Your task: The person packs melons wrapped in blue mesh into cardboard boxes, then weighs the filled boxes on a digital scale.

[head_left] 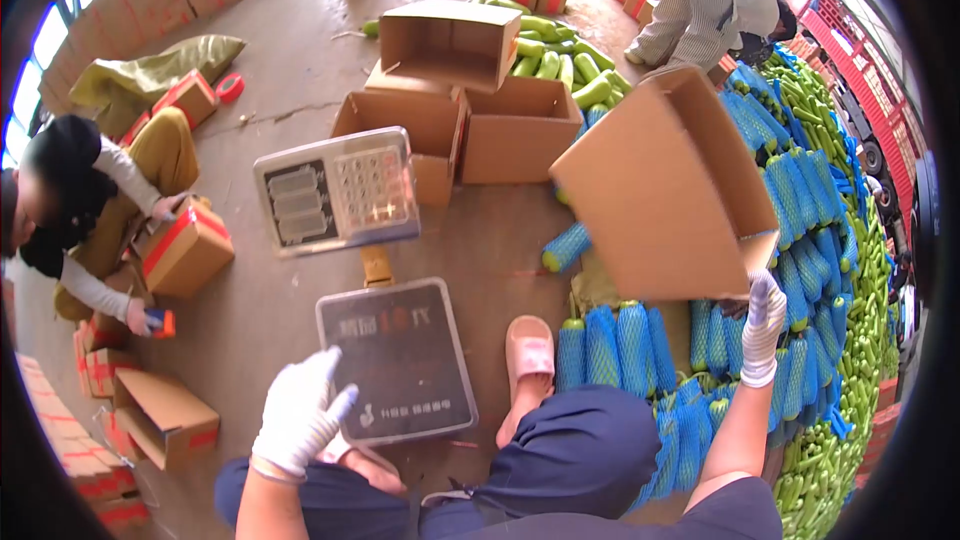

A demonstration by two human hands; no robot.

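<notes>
My right hand point(762, 330), in a white glove, grips the lower edge of an open cardboard box point(640, 205). The box is tilted, its opening turned to the right, and its inside looks bare. My left hand point(300, 410), gloved too, hovers at the left edge of the platform scale point(400, 360) with its fingers apart and nothing in them. Above the platform stands the scale's display and keypad unit point(340, 190). Below the held box, long green gourds in blue netting point(630, 350) lie in rows beside my right knee.
Open cardboard boxes point(520, 130) stand beyond the scale, with loose green gourds point(590, 70) behind them. At left a crouching person point(85, 200) handles a taped box point(187, 250). Another person point(700, 0) bends over at upper right. Netted gourds point(800, 190) are piled along the right.
</notes>
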